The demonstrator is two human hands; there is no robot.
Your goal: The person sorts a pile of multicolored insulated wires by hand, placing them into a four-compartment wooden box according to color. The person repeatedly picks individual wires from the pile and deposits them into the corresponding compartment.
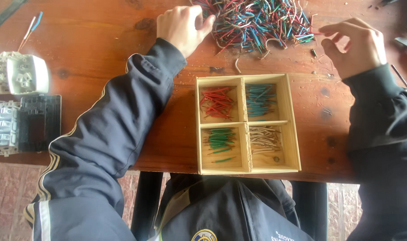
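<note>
Hands flank wire pile (257, 22): left hand (182, 27) curled on edge, right hand (355, 44) pinching red wire (318, 33).

Dark jacket sleeves (110, 116), pale-striped

Both arms are stretched forward, clad in dark sleeves; pale stripes are seen along the left sleeve. The left hand (182, 27) is held palm down, knuckles up, with the fingers curled loosely and the fingertips hidden at the far side. The right hand (355, 47) is raised on its edge, the thumb and forefinger brought together toward the left in a pinch, the other fingers bent behind them.
</note>
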